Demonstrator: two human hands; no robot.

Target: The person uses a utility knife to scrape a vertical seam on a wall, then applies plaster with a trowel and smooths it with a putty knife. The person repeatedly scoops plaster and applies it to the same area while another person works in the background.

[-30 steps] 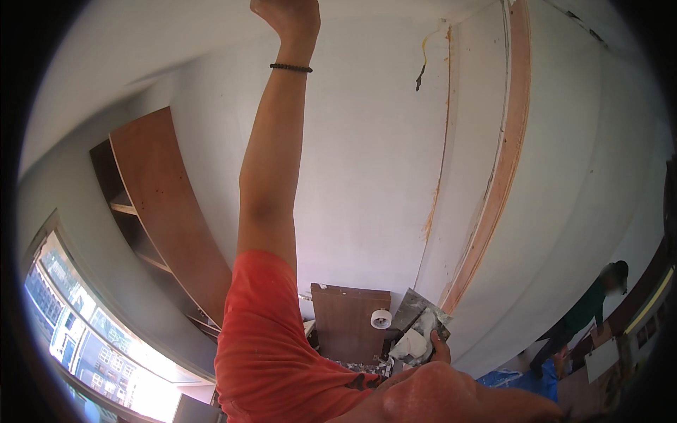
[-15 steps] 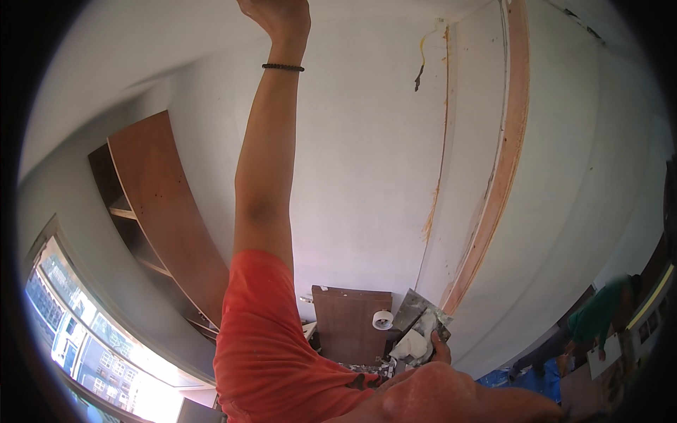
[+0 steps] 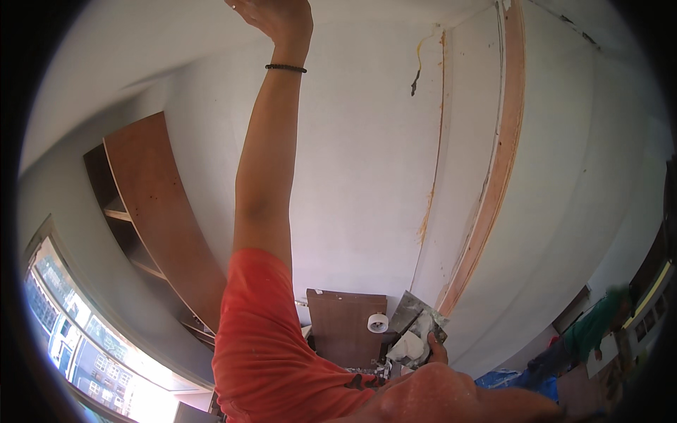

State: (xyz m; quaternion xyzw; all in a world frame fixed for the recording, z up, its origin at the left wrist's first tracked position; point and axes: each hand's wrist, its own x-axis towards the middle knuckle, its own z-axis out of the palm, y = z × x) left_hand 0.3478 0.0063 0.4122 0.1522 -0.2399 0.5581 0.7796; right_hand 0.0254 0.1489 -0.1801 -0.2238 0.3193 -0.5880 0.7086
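Observation:
My left arm, in a red sleeve with a dark bracelet at the wrist, reaches high toward the white ceiling. My left hand [image 3: 282, 17] is cut by the top edge, so its grip is unclear. At the lower middle my right hand [image 3: 436, 349] grips a grey metal plate [image 3: 410, 309] bearing white compound [image 3: 407, 345] and what looks like a tool, partly hidden. Just left of it stand a brown wooden panel [image 3: 335, 331] and a white roll [image 3: 378, 322].
A tall brown shelf unit [image 3: 162, 211] and a window [image 3: 77, 331] are at left. A yellow wire [image 3: 420, 53] dangles on the white wall, beside a bare wooden strip [image 3: 493, 197]. At lower right a person in green [image 3: 596, 324] bends over, near blue sheeting [image 3: 497, 378].
My left hand has shifted a little leftward at the top. The person in green has bent lower. My right hand and the plate have barely moved.

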